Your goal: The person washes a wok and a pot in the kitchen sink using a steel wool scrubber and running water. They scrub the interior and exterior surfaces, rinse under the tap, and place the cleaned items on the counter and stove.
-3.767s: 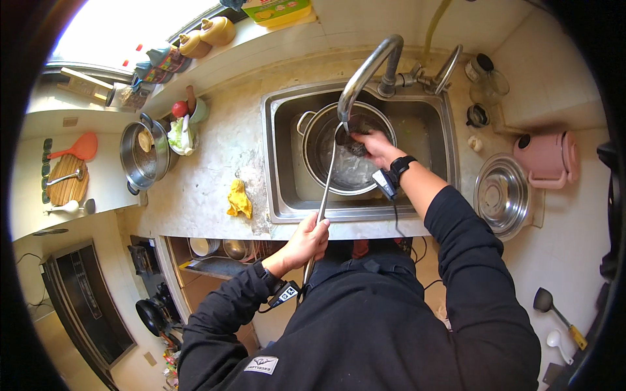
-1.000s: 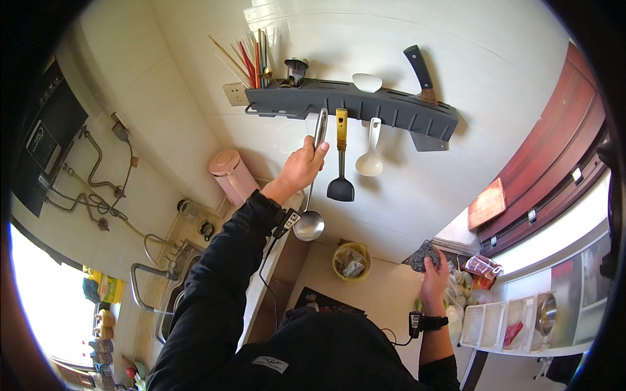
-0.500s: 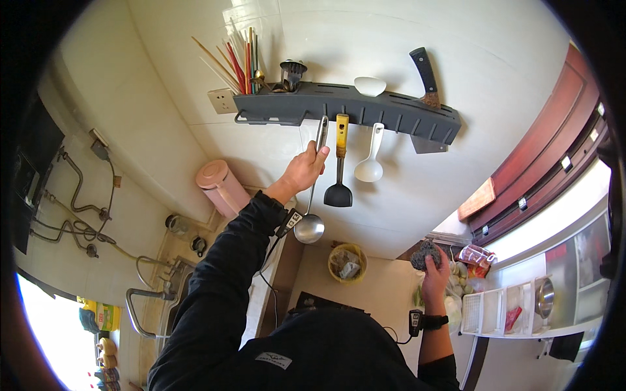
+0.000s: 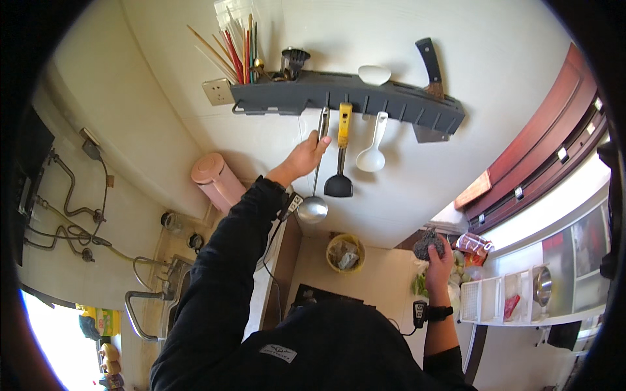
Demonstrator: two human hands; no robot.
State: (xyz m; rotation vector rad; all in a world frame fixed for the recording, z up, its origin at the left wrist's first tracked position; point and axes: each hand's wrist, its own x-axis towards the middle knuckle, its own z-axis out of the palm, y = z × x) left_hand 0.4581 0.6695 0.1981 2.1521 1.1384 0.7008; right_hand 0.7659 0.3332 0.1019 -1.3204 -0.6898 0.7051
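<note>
My left hand (image 4: 309,152) grips the upper handle of a long steel ladle (image 4: 312,209), whose top end is at the hooks under a grey wall rack (image 4: 274,98); I cannot tell whether it hangs on one. Beside it hang a yellow-handled black spatula (image 4: 339,186) and a white spoon (image 4: 370,159). Lower right, my right hand (image 4: 439,266) holds a dark grey mesh scouring pad (image 4: 425,243).
The rack holds chopsticks (image 4: 241,62) and a cleaver (image 4: 429,68). A pink kettle (image 4: 220,186) and steel sink (image 4: 175,313) are at left. Below are a yellow-lined bin (image 4: 345,254) and grocery bags (image 4: 456,287). A white shelf unit (image 4: 495,300) stands right.
The view has turned from the sink to the wall rack, and the ladle has moved up to its hooks. In the last second both hands keep their holds, moving only slightly.
</note>
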